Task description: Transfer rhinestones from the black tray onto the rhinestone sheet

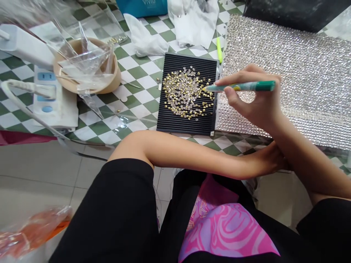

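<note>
My right hand (pixel 257 96) is closed around a green rhinestone picker pen (pixel 251 86). The pen lies nearly level, its tip at the right side of a pile of loose rhinestones (pixel 183 89), some clear and some gold side up. They are spread over a black ridged tray (pixel 186 128). Right of the tray, a large sheet covered in rows of sparkling rhinestones (pixel 290 65) lies under my right hand. My left hand (pixel 270 159) rests at the table's front edge, with its fingers hidden behind my right forearm.
A tan round bowl (pixel 116 78) with clear plastic bags stands at the left, beside a white power strip (pixel 61 113) with plugged cables. Crumpled white tissue (pixel 192 22), a yellow-green stick (pixel 219 50), a blue box (pixel 142 8) and a black object (pixel 296 12) sit at the back.
</note>
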`<state>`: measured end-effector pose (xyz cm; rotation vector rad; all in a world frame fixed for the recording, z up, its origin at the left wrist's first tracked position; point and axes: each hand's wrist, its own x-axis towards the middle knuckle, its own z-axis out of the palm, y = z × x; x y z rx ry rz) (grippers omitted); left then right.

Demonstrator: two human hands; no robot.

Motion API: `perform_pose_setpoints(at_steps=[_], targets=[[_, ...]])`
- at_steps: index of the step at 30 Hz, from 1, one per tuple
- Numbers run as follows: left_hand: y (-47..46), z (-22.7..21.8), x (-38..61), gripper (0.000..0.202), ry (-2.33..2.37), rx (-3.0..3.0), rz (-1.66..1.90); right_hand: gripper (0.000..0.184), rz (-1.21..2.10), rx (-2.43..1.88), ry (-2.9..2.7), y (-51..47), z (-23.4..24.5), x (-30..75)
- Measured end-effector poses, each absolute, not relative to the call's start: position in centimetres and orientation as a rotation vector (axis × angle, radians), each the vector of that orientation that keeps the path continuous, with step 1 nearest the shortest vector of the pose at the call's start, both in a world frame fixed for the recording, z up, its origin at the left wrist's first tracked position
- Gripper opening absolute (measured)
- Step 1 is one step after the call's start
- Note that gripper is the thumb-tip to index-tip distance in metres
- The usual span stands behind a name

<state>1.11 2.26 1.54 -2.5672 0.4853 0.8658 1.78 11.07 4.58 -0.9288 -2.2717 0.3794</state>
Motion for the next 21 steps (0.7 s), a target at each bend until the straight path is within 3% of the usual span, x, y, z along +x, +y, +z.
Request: perform_pose_setpoints(at_steps=[4, 10, 21], targets=[[2.6, 2.0, 1.1, 0.072, 0.372, -2.684, 0.747, 0.016, 0.406, -0.958, -2.327, 11.7, 4.2, 0.8], [2.0, 2.3, 0.6, 0.077, -0.206, -2.786, 0.185, 0.016, 0.43, -0.958, -2.343, 11.9, 4.0, 0.7], [1.6, 1.7, 0.4, 0.077, -0.192, -2.671, 0.175, 0.015, 0.425, -0.914, -2.302, 11.7, 4.0, 1.1]])
